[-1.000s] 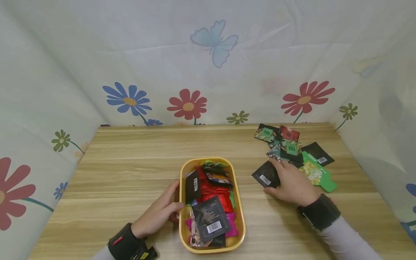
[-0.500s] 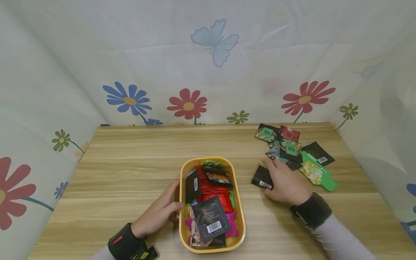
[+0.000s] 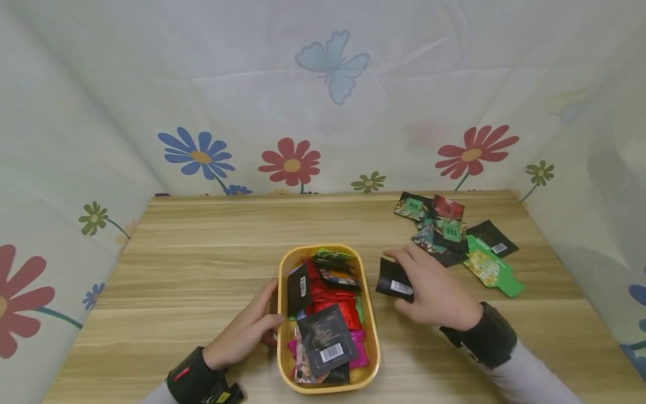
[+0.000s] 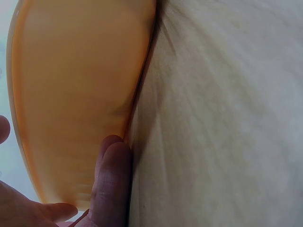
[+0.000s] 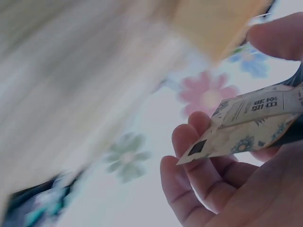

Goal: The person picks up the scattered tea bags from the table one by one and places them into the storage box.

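Note:
My right hand [image 3: 440, 292] holds a flat black sachet [image 3: 395, 279] with a white barcode label, bent between thumb and fingers, just right of the yellow plastic basket [image 3: 374, 336]. In the right wrist view, the printed side of the sachet [image 5: 255, 125] faces my palm, pale with a floral pattern. My left hand [image 3: 247, 328] lies along the left side of the basket, fingers against its outer wall and thumb at the rim. Inside the basket are several packets, among them a black sachet [image 3: 328, 339] on top, red foil packets [image 3: 333, 292] and a pink packet [image 3: 359, 349].
Several more sachets [image 3: 451, 229] lie heaped at the back right of the wooden table [image 3: 217, 235], black, green and red. A green flat pack [image 3: 492, 269] and a black sachet [image 3: 494, 238] sit at the heap's right. A flower-printed curtain [image 3: 333, 123] encloses the table.
My right hand has picked up the black sachet from the front of the heap and carried it left towards the basket, bending it. My left hand stays at the basket.

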